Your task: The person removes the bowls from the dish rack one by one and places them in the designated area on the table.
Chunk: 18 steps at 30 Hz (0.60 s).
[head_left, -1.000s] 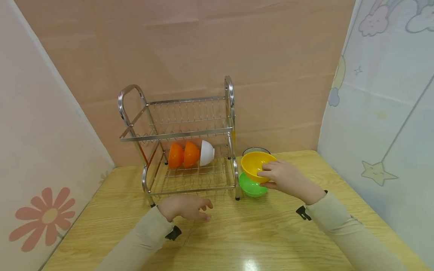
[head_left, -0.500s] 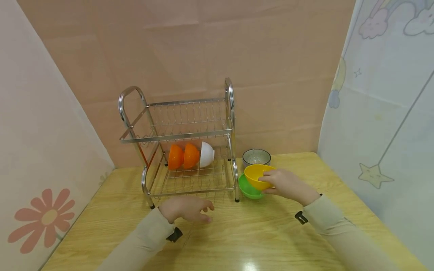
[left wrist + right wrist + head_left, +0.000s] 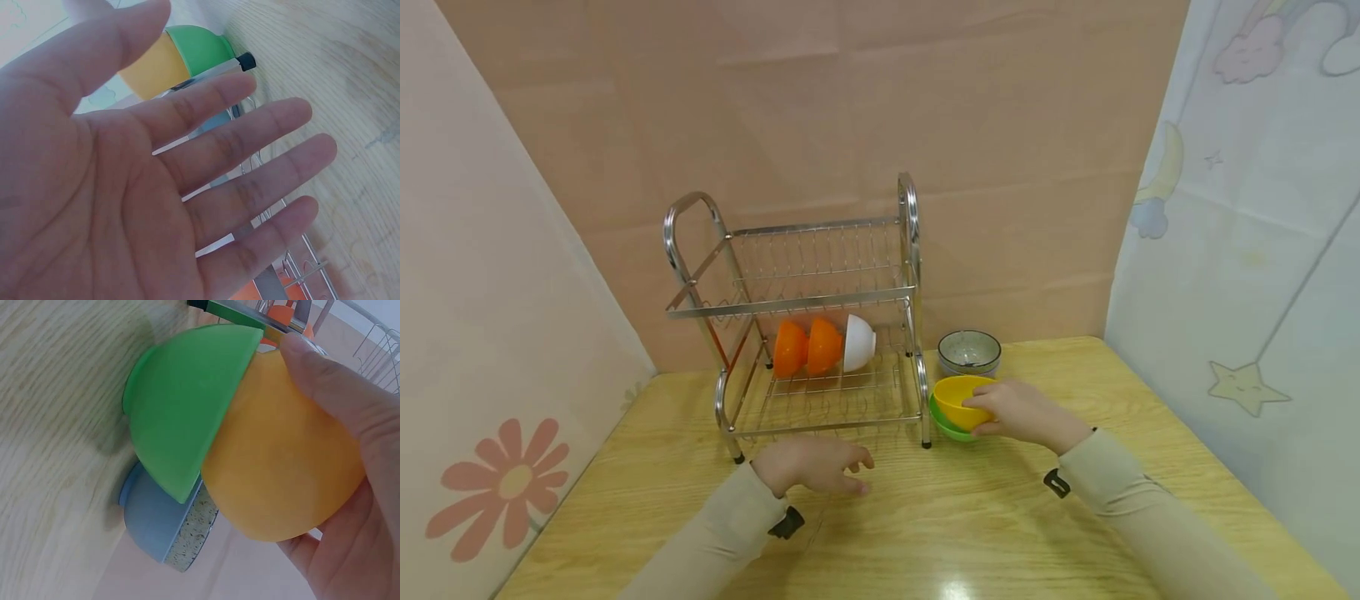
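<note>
My right hand grips a yellow bowl by its near right rim, fingertips reaching inside it. A green bowl stands on the table just below, and the yellow one sits low over its opening. In the right wrist view the thumb lies against the yellow bowl, whose lower part overlaps the green bowl's rim. My left hand is at the rack's front, holding nothing. The left wrist view shows its palm with fingers spread.
A two-tier metal dish rack stands left of the bowls. On its lower tier are an orange bowl, another orange bowl and a white bowl, all on edge. Behind the green bowl is a speckled bowl with a dark rim.
My right hand has lowered the yellow bowl from above the green bowl down toward its opening. The speckled bowl behind shows more fully. My left hand has hardly moved.
</note>
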Each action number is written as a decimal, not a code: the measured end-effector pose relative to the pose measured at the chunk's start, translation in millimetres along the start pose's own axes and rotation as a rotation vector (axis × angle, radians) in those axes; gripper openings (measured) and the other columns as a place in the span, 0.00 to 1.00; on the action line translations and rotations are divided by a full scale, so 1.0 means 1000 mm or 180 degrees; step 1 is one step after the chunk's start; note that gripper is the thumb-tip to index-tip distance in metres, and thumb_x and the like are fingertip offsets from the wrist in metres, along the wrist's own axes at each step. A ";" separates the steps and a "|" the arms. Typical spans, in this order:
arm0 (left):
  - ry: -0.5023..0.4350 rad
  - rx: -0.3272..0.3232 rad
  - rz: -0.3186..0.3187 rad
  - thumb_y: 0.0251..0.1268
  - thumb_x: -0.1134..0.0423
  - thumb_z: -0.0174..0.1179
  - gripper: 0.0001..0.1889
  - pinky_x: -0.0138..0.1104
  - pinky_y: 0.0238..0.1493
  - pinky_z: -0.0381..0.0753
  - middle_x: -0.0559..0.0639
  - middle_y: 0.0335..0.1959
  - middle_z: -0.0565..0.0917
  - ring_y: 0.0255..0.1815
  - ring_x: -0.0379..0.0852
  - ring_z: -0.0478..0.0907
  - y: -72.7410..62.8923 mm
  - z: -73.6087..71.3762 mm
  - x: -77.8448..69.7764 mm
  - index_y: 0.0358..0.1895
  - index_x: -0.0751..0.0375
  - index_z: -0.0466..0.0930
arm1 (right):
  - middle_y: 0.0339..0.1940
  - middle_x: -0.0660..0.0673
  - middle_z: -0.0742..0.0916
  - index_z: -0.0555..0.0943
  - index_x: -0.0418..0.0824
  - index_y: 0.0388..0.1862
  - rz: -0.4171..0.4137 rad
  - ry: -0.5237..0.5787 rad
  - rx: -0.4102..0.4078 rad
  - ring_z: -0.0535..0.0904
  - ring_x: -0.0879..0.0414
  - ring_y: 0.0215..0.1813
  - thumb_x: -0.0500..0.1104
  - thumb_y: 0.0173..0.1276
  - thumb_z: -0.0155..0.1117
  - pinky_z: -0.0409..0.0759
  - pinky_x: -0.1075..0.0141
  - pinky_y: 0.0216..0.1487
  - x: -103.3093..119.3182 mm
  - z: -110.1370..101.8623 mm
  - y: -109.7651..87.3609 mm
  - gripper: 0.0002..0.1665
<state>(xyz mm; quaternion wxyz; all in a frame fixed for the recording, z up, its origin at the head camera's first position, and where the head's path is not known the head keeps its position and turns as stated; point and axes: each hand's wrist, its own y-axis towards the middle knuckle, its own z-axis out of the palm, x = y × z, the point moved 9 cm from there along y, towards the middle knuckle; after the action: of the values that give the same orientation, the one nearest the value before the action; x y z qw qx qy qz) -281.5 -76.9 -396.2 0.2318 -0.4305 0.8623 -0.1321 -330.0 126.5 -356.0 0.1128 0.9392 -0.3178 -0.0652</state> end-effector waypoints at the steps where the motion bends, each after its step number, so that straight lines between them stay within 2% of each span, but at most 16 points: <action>1: 0.0011 -0.0005 0.0001 0.70 0.48 0.57 0.22 0.41 0.55 0.77 0.50 0.56 0.81 0.56 0.47 0.78 0.000 0.000 0.000 0.62 0.51 0.74 | 0.36 0.50 0.86 0.85 0.44 0.44 0.0023 0.0016 0.0026 0.78 0.61 0.32 0.53 0.53 0.75 0.81 0.60 0.38 -0.001 0.002 0.000 0.21; 8: -0.0048 -0.0014 -0.0066 0.69 0.47 0.57 0.21 0.41 0.54 0.78 0.49 0.55 0.81 0.55 0.45 0.79 -0.003 0.000 0.000 0.61 0.50 0.75 | 0.45 0.45 0.88 0.85 0.44 0.48 0.0107 0.0046 0.0139 0.84 0.54 0.40 0.54 0.55 0.73 0.83 0.55 0.43 -0.004 0.009 0.002 0.24; 11: -0.0053 -0.0023 -0.0069 0.69 0.48 0.57 0.21 0.41 0.55 0.78 0.49 0.55 0.81 0.54 0.45 0.79 -0.003 0.000 0.001 0.61 0.50 0.75 | 0.40 0.49 0.87 0.85 0.44 0.47 0.0081 0.0066 0.0146 0.80 0.58 0.35 0.53 0.55 0.74 0.81 0.59 0.39 -0.004 0.010 0.003 0.23; 14: -0.0051 -0.0035 -0.0063 0.69 0.48 0.57 0.21 0.41 0.55 0.78 0.49 0.54 0.82 0.54 0.45 0.79 -0.003 0.000 0.001 0.61 0.50 0.75 | 0.32 0.55 0.83 0.84 0.46 0.45 0.0081 0.0134 0.0174 0.72 0.64 0.30 0.53 0.54 0.74 0.76 0.66 0.33 -0.004 0.011 0.003 0.21; 18: -0.0034 -0.0057 -0.0038 0.69 0.48 0.58 0.21 0.41 0.55 0.78 0.49 0.54 0.82 0.52 0.44 0.79 -0.003 0.001 0.001 0.60 0.51 0.75 | 0.29 0.58 0.79 0.84 0.46 0.44 0.0104 0.0209 0.0220 0.67 0.66 0.28 0.53 0.54 0.74 0.70 0.69 0.31 -0.005 0.014 0.003 0.21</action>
<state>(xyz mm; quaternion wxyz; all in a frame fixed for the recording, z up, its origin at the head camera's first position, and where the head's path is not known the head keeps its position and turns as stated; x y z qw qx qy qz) -279.9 -79.4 -396.0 0.2317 -0.4384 0.8596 -0.1235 -338.6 124.5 -368.6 0.0918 0.9388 -0.3312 -0.0214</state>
